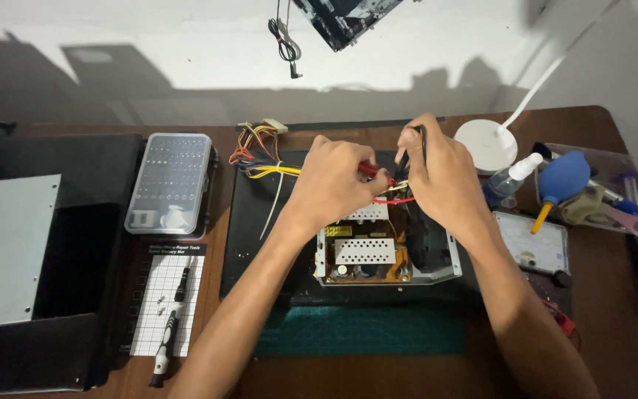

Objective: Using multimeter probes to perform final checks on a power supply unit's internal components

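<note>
An opened power supply unit (363, 258) with its metal frame, circuit board and black fan sits on a black mat (249, 222). My left hand (330, 181) grips a red-handled tool (375, 172) over the unit's back edge. My right hand (437, 174) pinches a black tool or lead (416, 140) right beside it, near a red wire (396, 200). A bundle of yellow, red and black wires (260, 151) runs off to the back left.
A clear case of screwdriver bits (170, 181) lies to the left, with a screwdriver (167, 343) and screws on a gridded white mat (156, 295). A black computer case with its grey panel (9, 251) stands far left. A white lamp base (485, 144), spray bottle (511, 177), blue air blower (563, 177) and multimeter (533, 244) crowd the right. Green cutting mat (363, 332) in front.
</note>
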